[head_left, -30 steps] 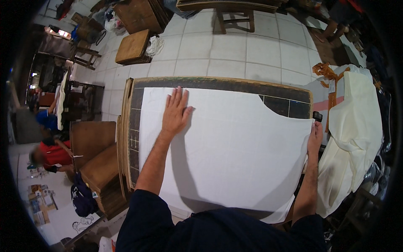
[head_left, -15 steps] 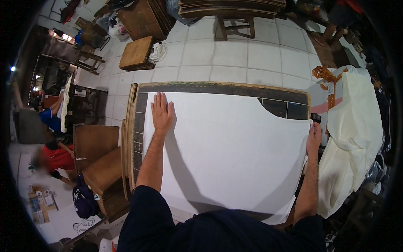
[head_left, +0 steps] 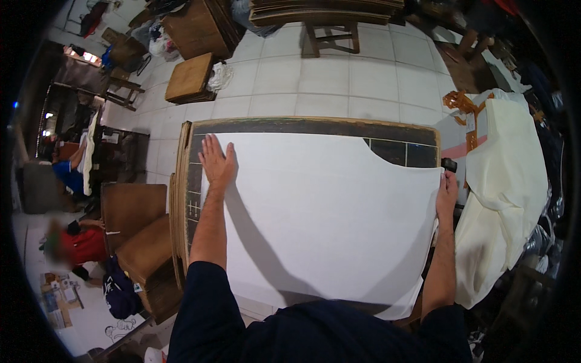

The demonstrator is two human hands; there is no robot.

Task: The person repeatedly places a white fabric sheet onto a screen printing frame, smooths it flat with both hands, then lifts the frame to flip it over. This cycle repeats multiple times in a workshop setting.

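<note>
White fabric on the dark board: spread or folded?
Spread: the white fabric lies mostly flat across the dark board, left hand open on it, right hand at its edge.

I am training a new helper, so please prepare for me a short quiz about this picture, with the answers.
1. Which hand lies flat near the upper-left corner of the white cloth?

2. True or false: the white cloth covers the dark board completely.

3. What colour is the draped fabric to the right of the right hand? a) blue b) cream c) green

Key: 1. The left hand. 2. False; board shows along the cloth's top edge. 3. b.
</note>
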